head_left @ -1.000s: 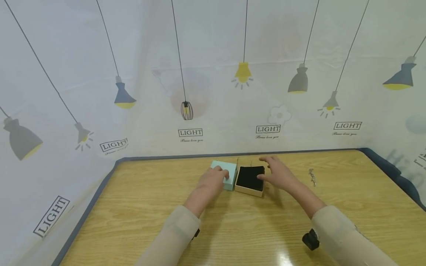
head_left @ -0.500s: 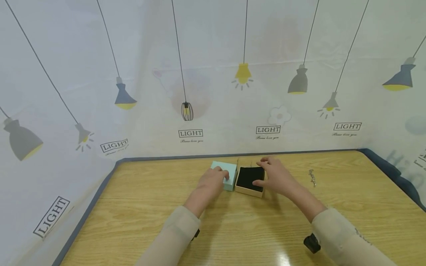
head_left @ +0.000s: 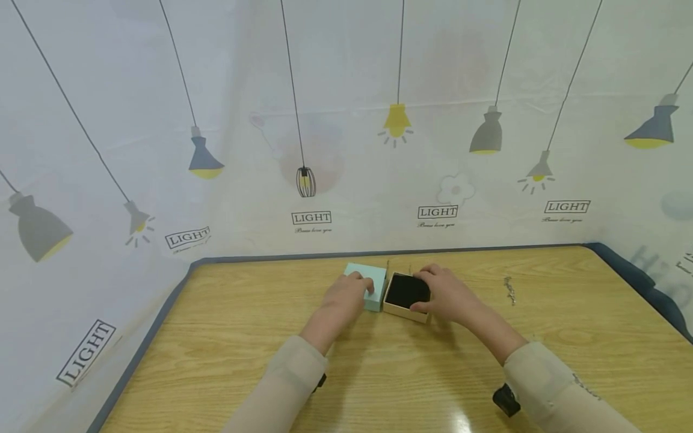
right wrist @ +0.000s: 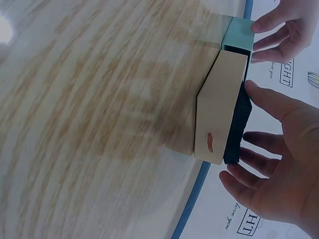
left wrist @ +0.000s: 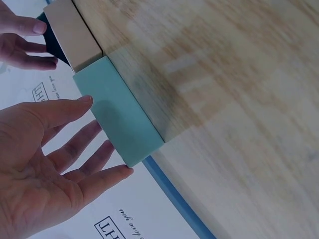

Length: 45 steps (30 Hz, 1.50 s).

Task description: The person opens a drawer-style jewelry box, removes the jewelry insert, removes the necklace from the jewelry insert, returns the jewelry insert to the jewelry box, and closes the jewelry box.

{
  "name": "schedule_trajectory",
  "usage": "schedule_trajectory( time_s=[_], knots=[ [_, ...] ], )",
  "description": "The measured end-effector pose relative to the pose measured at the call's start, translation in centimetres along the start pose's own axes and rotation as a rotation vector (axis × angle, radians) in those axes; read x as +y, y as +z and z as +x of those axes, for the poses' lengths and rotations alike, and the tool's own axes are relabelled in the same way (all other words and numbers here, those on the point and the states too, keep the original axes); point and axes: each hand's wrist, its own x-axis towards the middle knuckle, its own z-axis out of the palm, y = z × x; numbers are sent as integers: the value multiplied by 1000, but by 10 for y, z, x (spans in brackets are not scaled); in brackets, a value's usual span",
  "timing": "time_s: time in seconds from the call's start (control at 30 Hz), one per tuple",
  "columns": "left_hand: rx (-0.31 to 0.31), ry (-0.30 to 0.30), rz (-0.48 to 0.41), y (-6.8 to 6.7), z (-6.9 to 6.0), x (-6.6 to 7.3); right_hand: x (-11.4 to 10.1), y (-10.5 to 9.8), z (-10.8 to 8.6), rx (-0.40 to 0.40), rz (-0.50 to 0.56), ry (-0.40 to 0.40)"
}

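A mint-green box (head_left: 375, 273) stands near the table's back edge, and my left hand (head_left: 343, 294) rests on it. In the left wrist view my thumb touches the mint box's upper edge, while fingertips reach its far side. Beside it is a beige open box (head_left: 406, 313) with a black pad (head_left: 403, 291) in its top. My right hand (head_left: 446, 294) holds the pad, thumb at the front edge and fingers toward the back. From the right wrist view, the pad (right wrist: 234, 134) sticks up above the beige wall, more at its right end.
A small silver chain-like piece (head_left: 509, 290) lies on the wood table (head_left: 379, 373), right of the boxes. Thin strands (head_left: 387, 264) lie behind the boxes. A white printed curtain (head_left: 346, 138) hangs right behind the table.
My right hand has moved down onto the black pad, its fingers now touching it. The pad sits slightly lower, with more of the beige rim showing. My left hand stays in place.
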Motion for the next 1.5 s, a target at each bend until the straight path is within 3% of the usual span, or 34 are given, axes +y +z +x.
schedule_trajectory(
  time_s=[0.87,1.5],
  knots=[
    [4,4,-5,1,0,0,2,5,2,-37,-24,33],
    [-1,-11,-18,0,0,1,1,4,0,-64,-59,-33]
  ],
)
